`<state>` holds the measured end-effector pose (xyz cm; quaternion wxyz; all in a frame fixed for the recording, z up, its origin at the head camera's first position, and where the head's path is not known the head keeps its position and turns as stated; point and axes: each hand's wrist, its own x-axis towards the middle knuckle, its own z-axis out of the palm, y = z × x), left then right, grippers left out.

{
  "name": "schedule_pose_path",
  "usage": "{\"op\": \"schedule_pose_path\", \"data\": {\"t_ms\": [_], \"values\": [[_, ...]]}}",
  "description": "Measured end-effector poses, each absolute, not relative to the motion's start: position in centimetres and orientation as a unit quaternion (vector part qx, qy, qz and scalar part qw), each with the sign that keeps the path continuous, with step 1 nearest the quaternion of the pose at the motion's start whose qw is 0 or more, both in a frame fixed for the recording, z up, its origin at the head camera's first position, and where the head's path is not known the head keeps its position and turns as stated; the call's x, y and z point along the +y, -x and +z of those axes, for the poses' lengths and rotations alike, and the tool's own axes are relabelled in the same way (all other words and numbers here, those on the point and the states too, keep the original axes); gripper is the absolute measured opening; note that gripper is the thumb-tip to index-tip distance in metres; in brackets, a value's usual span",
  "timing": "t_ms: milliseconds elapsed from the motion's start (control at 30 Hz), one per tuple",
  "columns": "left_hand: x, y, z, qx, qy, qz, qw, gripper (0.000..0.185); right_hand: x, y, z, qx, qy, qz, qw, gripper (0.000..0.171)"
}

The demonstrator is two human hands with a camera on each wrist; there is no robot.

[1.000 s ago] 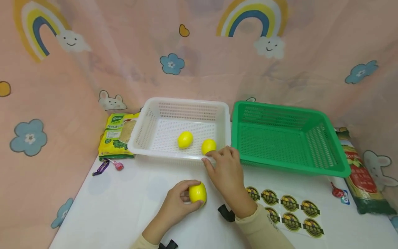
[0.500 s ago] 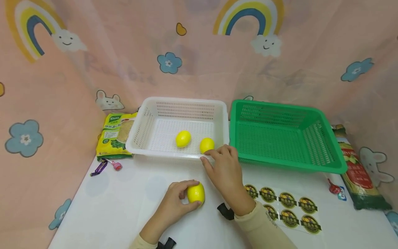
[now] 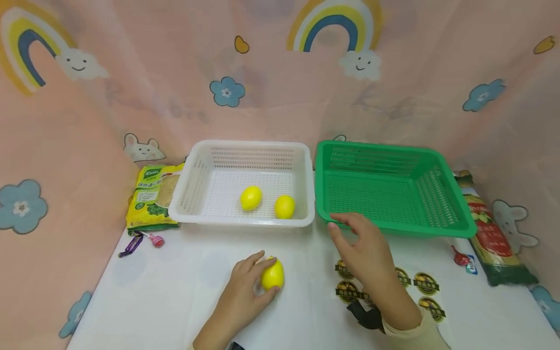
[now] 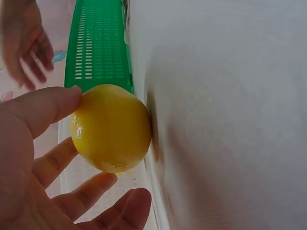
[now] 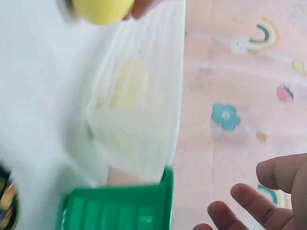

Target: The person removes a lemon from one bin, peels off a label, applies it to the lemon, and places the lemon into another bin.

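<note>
Fingers and thumb of the left hand [image 3: 245, 287] are curled round a small glossy yellow lemon [image 3: 272, 274] resting on the white tabletop [image 3: 183, 291], just in front of the white slotted plastic basket [image 3: 192, 189]. Right hand [image 3: 365, 248] hovers with relaxed fingers, holding nothing, near the front rim of the green slotted plastic basket [image 3: 393, 194]. That lemon looks light, firm and a bit slick, so I'd wrap it round the middle. Two more yellow lemons [image 3: 251, 198] sit in the white basket. A round-sticker sheet [image 3: 426, 284] lies by the right wrist; nothing blocks either basket.
</note>
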<state>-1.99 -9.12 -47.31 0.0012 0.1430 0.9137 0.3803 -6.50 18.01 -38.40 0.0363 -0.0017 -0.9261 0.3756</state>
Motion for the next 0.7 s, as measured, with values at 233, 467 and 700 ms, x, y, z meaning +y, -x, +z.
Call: {"op": "schedule_pose_path", "data": {"t_ms": [233, 467, 700], "values": [[-7.5, 1.2, -46.2, 0.913, -0.148, 0.365, -0.105, 0.051, 23.0, 3.3, -40.5, -0.931, 0.071, 0.356, -0.049, 0.062], [-0.1, -0.5, -44.4, 0.866, -0.226, 0.446, -0.028, 0.032, 24.7, 1.7, -43.6, -0.929, 0.108, 0.341, -0.095, 0.059], [4.8, -0.4, -46.3, 0.896, -0.196, 0.363, 0.165, 0.064, 24.4, 0.8, -44.9, -0.924, 0.104, 0.354, -0.103, 0.060]]}}
